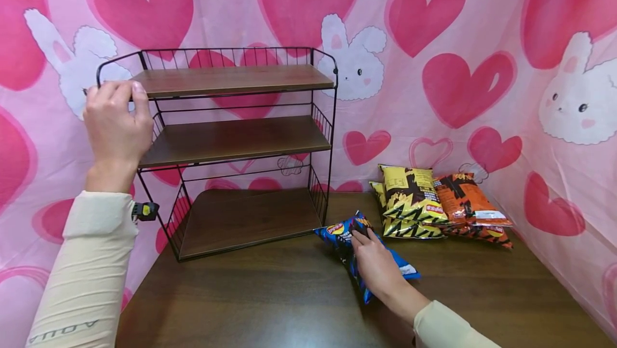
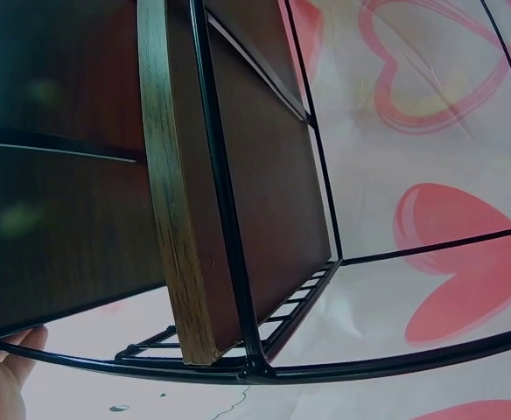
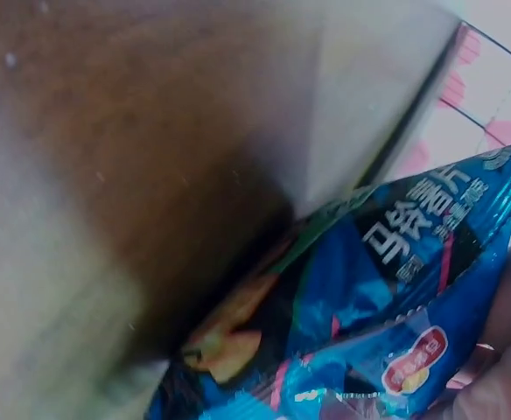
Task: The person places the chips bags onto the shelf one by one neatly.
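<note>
A three-tier shelf rack (image 1: 231,136) with brown boards and a black wire frame stands on the left part of the table. My left hand (image 1: 118,118) grips its upper left corner. In the left wrist view, part of that hand (image 2: 12,376) shows at the black frame rail (image 2: 255,372). My right hand (image 1: 378,262) holds a blue bag of potato chips (image 1: 337,235) just above or on the table, near the rack's front right corner; contact with the table cannot be told. The right wrist view shows the bag's printed face (image 3: 369,280), with fingers (image 3: 509,350) behind it.
Yellow chip bags (image 1: 414,198) lie stacked at the back right of the brown table (image 1: 270,289). Beside them are orange chip bags (image 1: 469,201), also piled up. A pink cloth (image 1: 409,112) with hearts and rabbits hangs behind and along the right side.
</note>
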`<action>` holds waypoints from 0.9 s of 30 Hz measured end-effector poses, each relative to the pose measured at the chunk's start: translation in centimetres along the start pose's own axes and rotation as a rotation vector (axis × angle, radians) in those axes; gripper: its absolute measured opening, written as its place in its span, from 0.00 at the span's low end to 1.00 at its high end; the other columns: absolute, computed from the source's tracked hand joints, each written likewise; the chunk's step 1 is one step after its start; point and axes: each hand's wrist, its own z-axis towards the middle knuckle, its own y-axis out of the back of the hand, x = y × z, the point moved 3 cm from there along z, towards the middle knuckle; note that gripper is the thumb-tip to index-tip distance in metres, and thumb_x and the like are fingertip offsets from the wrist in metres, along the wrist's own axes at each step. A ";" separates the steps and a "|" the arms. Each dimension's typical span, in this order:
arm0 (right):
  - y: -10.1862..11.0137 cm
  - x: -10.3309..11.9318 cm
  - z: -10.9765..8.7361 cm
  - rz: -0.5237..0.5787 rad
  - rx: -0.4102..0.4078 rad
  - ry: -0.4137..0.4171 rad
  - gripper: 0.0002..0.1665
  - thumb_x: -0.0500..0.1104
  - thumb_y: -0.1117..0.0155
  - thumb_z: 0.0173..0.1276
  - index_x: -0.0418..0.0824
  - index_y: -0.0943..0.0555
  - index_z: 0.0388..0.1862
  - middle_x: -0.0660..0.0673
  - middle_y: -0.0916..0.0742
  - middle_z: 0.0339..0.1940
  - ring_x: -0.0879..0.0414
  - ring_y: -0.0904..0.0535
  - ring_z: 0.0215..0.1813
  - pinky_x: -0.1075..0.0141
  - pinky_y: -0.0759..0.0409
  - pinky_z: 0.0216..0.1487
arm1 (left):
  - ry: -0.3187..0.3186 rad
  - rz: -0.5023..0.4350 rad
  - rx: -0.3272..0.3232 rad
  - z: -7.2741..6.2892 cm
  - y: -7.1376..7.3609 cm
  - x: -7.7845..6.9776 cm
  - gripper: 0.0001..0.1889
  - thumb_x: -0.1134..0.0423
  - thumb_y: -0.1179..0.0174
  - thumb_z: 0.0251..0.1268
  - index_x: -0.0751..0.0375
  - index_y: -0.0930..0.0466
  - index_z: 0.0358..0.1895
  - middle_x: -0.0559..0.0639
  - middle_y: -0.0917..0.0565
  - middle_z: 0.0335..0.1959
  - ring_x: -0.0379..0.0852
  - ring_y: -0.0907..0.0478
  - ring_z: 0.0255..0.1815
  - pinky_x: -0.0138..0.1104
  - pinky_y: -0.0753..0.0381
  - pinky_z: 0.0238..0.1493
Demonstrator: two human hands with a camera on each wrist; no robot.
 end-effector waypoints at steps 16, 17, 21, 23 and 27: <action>3.7 -2.7 1.1 0.311 -0.107 -0.068 0.12 0.29 0.37 0.70 0.33 0.13 0.49 0.38 0.09 0.45 0.44 0.11 0.47 0.48 0.14 0.51 | -0.008 0.007 0.011 -0.1 0.2 -0.2 0.28 0.53 0.55 0.79 0.79 0.16 0.46 0.76 0.16 0.45 0.78 0.25 0.48 0.63 0.33 0.51; 3.9 -3.0 1.2 0.334 -0.104 -0.085 0.12 0.30 0.37 0.71 0.34 0.13 0.49 0.39 0.09 0.45 0.45 0.11 0.48 0.47 0.15 0.52 | -0.007 0.006 0.013 -0.1 0.2 -0.2 0.28 0.53 0.55 0.79 0.79 0.16 0.46 0.76 0.16 0.46 0.78 0.25 0.48 0.63 0.33 0.51; 4.4 -3.8 1.3 0.416 -0.098 -0.148 0.13 0.33 0.39 0.74 0.35 0.13 0.53 0.39 0.09 0.47 0.44 0.12 0.51 0.45 0.17 0.55 | -0.004 0.004 0.013 0.0 0.2 -0.1 0.28 0.52 0.55 0.79 0.78 0.16 0.47 0.75 0.16 0.46 0.79 0.26 0.48 0.62 0.33 0.50; 4.7 -4.1 1.3 0.457 -0.099 -0.183 0.14 0.34 0.40 0.75 0.34 0.13 0.54 0.38 0.09 0.48 0.43 0.12 0.52 0.45 0.17 0.55 | -0.003 0.006 0.013 0.0 0.2 -0.1 0.28 0.52 0.55 0.80 0.78 0.16 0.47 0.75 0.16 0.47 0.79 0.26 0.48 0.63 0.33 0.50; 4.8 -4.8 1.3 0.530 -0.099 -0.256 0.15 0.36 0.41 0.76 0.32 0.13 0.55 0.37 0.09 0.48 0.42 0.13 0.53 0.44 0.18 0.55 | -0.001 0.007 0.016 -0.1 0.3 -0.1 0.28 0.52 0.55 0.80 0.78 0.16 0.47 0.75 0.16 0.47 0.79 0.26 0.48 0.63 0.33 0.51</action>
